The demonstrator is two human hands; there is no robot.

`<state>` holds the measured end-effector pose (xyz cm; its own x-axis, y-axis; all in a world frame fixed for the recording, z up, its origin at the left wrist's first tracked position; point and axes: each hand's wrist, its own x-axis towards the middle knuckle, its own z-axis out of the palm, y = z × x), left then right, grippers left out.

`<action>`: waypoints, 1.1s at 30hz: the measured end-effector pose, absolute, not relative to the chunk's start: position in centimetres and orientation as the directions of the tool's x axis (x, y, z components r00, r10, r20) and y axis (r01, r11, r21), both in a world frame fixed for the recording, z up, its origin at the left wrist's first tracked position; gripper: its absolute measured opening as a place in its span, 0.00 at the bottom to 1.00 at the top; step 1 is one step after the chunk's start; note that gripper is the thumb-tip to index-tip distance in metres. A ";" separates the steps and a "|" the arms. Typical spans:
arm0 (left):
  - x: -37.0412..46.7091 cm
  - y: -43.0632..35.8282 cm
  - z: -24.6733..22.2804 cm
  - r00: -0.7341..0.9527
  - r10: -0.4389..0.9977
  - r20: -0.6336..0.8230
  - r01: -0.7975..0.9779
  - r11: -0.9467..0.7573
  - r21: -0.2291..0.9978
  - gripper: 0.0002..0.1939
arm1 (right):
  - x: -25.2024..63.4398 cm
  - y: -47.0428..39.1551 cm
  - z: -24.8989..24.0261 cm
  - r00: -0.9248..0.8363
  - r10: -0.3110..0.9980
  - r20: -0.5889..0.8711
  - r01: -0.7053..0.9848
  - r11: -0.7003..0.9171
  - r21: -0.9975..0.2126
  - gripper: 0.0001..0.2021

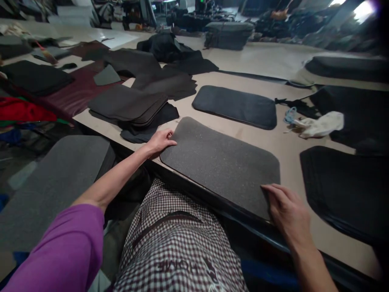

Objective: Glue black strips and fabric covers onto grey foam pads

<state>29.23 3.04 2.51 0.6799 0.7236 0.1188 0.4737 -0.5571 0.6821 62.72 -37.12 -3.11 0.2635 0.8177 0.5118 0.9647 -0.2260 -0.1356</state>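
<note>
A dark grey foam pad (221,162) with rounded corners and pale specks lies flat along the table's near edge. My left hand (160,142) grips its left end, thumb on top and the other fingers curled at the border. At the opposite end, my right hand (287,207) pinches the pad's right edge between thumb and fingers; the fingertips are partly hidden. Just beyond lies a black rounded panel (235,106). Left of the pad is a stack of dark brown-black pieces (127,103), with black material beneath it.
Thick grey sheets (57,182) are stacked low at my left. Black panels (346,190) lie on the right of the table (304,162), below a whitish cloth glove (325,125). Dark cut pieces (164,79) spread across the middle back, with a folded grey stack (227,34) behind.
</note>
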 end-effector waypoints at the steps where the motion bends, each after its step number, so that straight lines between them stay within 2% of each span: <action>1: 29.2 3.0 2.6 0.677 0.727 0.117 0.479 -0.555 0.680 0.14 | 62.7 -37.1 -3.1 0.268 0.815 0.513 0.963 -0.231 -0.137 0.16; 21: 28.9 2.9 2.0 0.680 0.722 0.126 0.479 -0.568 0.669 0.14 | 62.6 -37.2 -3.1 0.286 0.818 0.499 0.958 -0.247 -0.145 0.15; 23: 28.8 2.7 1.8 0.684 0.713 0.152 0.488 -0.602 0.632 0.17 | 62.8 -37.3 -3.3 0.272 0.825 0.495 0.962 -0.238 -0.131 0.15; 28: 28.4 1.7 1.0 0.660 0.664 0.352 0.490 -0.735 0.469 0.33 | 63.1 -36.9 -3.6 0.263 0.821 0.507 0.963 -0.258 -0.082 0.14; 31: 28.3 0.9 0.4 0.729 0.588 0.352 0.506 -0.808 0.302 0.25 | 63.3 -36.6 -3.7 0.275 0.800 0.533 0.960 -0.259 -0.107 0.14; 33: 28.3 0.6 0.1 0.764 0.562 0.317 0.518 -0.827 0.219 0.19 | 63.5 -36.5 -3.9 0.258 0.821 0.509 0.966 -0.228 -0.122 0.18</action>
